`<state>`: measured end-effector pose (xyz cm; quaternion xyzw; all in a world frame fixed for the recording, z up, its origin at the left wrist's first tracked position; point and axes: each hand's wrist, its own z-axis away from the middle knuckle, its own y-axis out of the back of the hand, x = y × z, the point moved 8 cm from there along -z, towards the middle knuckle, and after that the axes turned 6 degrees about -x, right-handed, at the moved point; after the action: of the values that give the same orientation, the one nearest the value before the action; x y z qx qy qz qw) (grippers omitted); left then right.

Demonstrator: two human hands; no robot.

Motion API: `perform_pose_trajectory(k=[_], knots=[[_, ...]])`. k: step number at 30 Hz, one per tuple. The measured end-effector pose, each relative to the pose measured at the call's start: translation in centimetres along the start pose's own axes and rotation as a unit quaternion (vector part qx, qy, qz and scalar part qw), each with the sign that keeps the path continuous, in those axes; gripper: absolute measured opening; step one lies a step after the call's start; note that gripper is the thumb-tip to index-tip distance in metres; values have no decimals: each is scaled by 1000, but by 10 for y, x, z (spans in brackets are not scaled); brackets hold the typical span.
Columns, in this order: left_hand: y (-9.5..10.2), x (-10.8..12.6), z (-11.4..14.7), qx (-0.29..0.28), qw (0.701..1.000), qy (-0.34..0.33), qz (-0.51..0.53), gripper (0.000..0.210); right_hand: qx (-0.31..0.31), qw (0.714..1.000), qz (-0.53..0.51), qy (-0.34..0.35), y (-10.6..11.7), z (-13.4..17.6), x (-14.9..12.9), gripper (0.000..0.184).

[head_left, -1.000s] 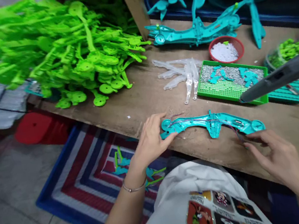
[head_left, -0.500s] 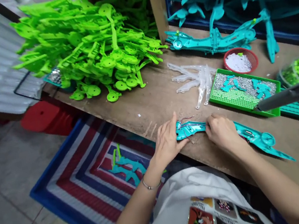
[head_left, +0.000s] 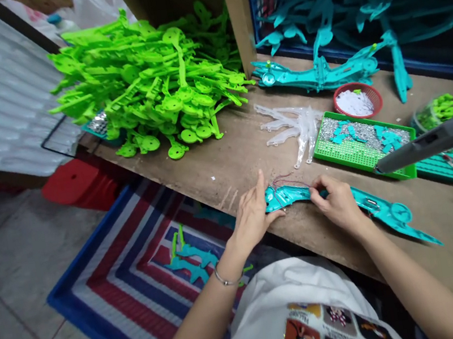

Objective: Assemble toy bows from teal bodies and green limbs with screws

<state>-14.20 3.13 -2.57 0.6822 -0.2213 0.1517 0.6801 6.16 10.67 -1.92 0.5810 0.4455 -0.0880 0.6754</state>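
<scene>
A long turquoise plastic shell (head_left: 288, 196) lies open side up along the bench front, tapering to a point at its right. Thin reddish wires (head_left: 283, 179) loop out near its left end and run along it. My left hand (head_left: 251, 209) grips that left end, thumb on the near side and fingers on the far side. Over the shell's middle, my right hand (head_left: 335, 198) has its thumb and fingertips pinched where the wires run; it covers that stretch. Right of this hand, a small metal part sits in the shell beside a round ring.
A heap of lime-green plastic parts (head_left: 153, 84) stands back left. Clear plastic pieces (head_left: 294, 121), a red basket (head_left: 376, 105) of white bits and a green tray (head_left: 338, 153) of small metal parts lie beyond my hands. A grey arm (head_left: 428, 142) juts in from the right.
My right hand's fingertips have lifted and opened slightly from the shell, now pinching at the wires. The left hand stays at the shell's end. The view has shifted slightly.
</scene>
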Motion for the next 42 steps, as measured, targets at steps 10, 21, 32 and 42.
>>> perform_pose_trajectory(k=[10,21,32,42], knots=[[6,-3,-6,-20,992,10,121,94,47,990,-124,-38,20,17,6,16],[21,3,-34,102,959,21,265,23,-5,1000,-15,17,-9,11,1,21],[63,71,-37,149,945,-64,285,25,87,991,-102,24,32,22,-17,50],[97,157,-31,104,887,-157,422,15,131,970,-91,185,140,52,-121,35]])
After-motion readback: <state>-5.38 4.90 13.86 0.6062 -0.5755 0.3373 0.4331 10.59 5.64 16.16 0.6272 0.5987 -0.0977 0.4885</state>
